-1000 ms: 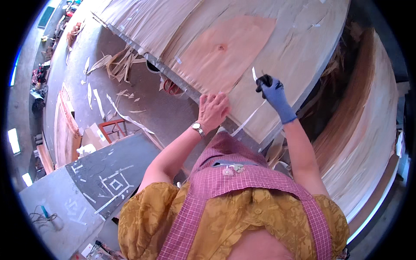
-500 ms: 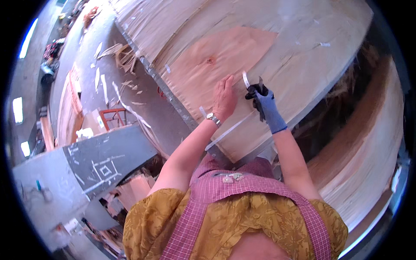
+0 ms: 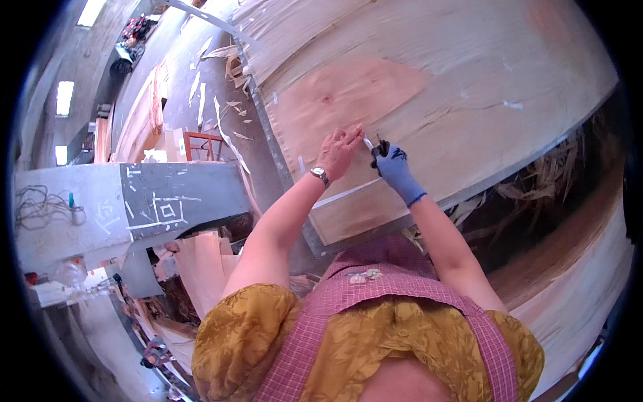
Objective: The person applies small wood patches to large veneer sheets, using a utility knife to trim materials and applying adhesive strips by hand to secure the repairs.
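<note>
A large sheet of pale wood veneer (image 3: 462,141) covers the bench in front of me, with a pinker veneer patch (image 3: 348,84) set into it. My left hand (image 3: 339,153), bare and wearing a wristwatch (image 3: 320,175), rests on the veneer with fingers stretched toward a short white tape strip (image 3: 368,143). Just right of that strip, my right hand (image 3: 394,166) wears a blue glove with black on its fingers. It is closed around a dark, narrow, knife-like tool (image 3: 376,155), partly hidden by the fingers. A longer white tape strip (image 3: 348,194) lies across the veneer nearer to me.
A grey table (image 3: 194,194) with white marks stands at left. Veneer scraps (image 3: 202,100) litter the floor beyond it, near a red frame (image 3: 201,144). Along the right, a dark gap holds shredded veneer (image 3: 536,181), beside a stack of veneer sheets (image 3: 569,268).
The short tape strip has come down from above my right hand to the veneer between my hands. Both hands have drawn closer together. The whole view has turned and shifted.
</note>
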`<state>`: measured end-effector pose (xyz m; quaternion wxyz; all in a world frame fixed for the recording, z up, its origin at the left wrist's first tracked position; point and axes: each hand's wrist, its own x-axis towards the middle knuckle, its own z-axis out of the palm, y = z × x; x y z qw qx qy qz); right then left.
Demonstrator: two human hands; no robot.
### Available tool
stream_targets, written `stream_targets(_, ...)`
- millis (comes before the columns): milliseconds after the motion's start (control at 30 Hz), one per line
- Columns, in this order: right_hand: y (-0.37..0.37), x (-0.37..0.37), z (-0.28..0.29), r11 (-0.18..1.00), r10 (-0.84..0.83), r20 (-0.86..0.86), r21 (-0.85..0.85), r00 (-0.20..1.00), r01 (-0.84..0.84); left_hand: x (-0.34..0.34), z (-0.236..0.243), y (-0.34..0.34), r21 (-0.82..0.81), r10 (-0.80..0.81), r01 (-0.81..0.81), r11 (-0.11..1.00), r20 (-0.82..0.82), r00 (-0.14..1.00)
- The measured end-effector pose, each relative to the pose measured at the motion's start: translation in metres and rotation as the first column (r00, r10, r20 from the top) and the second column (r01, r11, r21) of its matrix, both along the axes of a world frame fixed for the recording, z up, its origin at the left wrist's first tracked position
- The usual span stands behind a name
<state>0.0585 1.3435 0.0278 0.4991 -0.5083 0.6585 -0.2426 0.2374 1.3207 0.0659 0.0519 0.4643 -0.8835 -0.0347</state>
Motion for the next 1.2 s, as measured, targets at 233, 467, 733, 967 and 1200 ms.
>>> stream_targets(233,-0.089,-0.068,0.031,0.932,0.132,-0.159,-0.315,0.978,-0.177,0.000,0.010,-0.005,0.101,0.032,-0.025,0.995,-0.061,0.998)
stream_targets(467,-0.240,-0.042,0.022,0.999,0.027,0.398,-0.043,0.917,-0.011,-0.035,0.007,-0.107,0.117,0.285,-0.260,0.959,-0.348,0.893)
stream_targets(733,-0.274,-0.034,-0.051,0.993,0.102,0.058,-0.065,0.993,-0.098,-0.067,-0.021,-0.190,0.013,0.265,-0.266,0.964,-0.158,0.951)
stream_targets(967,-0.232,-0.181,0.026,0.974,0.184,0.075,-0.150,0.980,-0.171,-0.075,-0.015,-0.201,-0.019,0.281,-0.285,0.958,-0.107,0.954)
stream_targets(1200,-0.209,-0.244,0.027,0.991,0.028,0.486,0.100,0.874,-0.088,-0.167,0.004,-0.179,-0.059,0.491,-0.527,0.848,-0.287,0.823)
